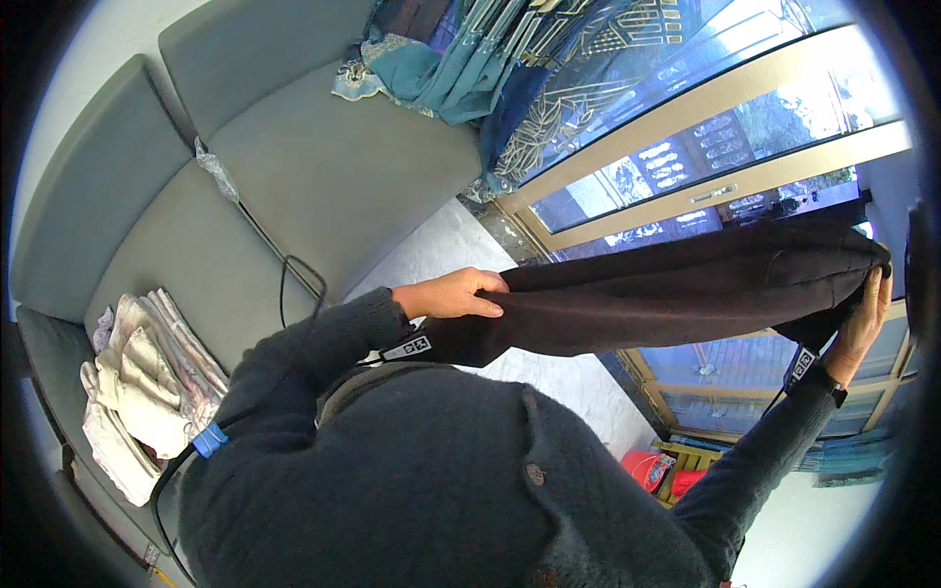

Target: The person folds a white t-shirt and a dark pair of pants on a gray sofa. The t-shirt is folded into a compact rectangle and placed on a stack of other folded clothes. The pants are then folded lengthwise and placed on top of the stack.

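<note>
A dark brown-black garment (662, 294), seemingly a pair of trousers, is stretched in the air across my front. My left hand (459, 292) pinches its near part between thumb and fingers, and some cloth hangs below that grip. At the far right my right hand (860, 323) grips the other end, with the fingers partly hidden by the fabric. Lengthwise folds run along the cloth between the two hands. A tag with a printed code sits at each wrist.
A grey sofa (331, 140) stands at the left, with folded pale clothes (147, 382) on its seat. Patterned blue curtains (448, 73) hang beside a glass sliding door (698, 184). A red bucket (643, 469) stands by a yellow-green slatted stool (687, 463). A black cable (163, 492) runs by my left arm.
</note>
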The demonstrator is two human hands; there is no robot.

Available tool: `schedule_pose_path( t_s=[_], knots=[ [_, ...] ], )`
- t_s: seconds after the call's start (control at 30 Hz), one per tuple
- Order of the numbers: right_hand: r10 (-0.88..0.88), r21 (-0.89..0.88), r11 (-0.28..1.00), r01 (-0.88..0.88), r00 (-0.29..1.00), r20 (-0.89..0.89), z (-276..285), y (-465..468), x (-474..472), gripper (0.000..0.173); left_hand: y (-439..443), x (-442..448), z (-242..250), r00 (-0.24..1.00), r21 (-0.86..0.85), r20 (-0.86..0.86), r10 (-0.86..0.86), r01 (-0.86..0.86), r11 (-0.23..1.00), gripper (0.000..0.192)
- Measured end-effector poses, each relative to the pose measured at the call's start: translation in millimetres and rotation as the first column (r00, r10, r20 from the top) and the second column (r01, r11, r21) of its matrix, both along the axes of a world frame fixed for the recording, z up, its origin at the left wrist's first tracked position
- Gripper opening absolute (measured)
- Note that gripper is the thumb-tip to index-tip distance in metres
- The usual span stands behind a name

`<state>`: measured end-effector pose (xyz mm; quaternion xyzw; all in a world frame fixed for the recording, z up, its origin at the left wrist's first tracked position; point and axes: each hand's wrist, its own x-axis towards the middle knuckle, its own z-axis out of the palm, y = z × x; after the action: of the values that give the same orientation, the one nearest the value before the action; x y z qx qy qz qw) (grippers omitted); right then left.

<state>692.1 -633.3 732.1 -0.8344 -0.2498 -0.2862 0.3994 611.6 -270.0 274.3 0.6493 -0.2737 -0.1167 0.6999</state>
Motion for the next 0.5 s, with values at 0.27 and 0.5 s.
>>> schedule_pose_path(
  t_s=[0.27, 0.5],
  knots=[
    [0.076, -0.086, 0.993, -0.083, 0.994, -0.077, 1, -5, -6, 0.038, -18, 12, -16, 0.969, 0.181, -0.053, -0.243, 0.249, 0.952, 0.029],
    [-0.017, 0.001, 1.000, 0.017, 0.991, -0.131, 0, -8, -5, 0.031, -45, -7, 7, 0.862, 0.078, 0.499, -0.089, 0.057, 0.995, 0.025]
  ],
)
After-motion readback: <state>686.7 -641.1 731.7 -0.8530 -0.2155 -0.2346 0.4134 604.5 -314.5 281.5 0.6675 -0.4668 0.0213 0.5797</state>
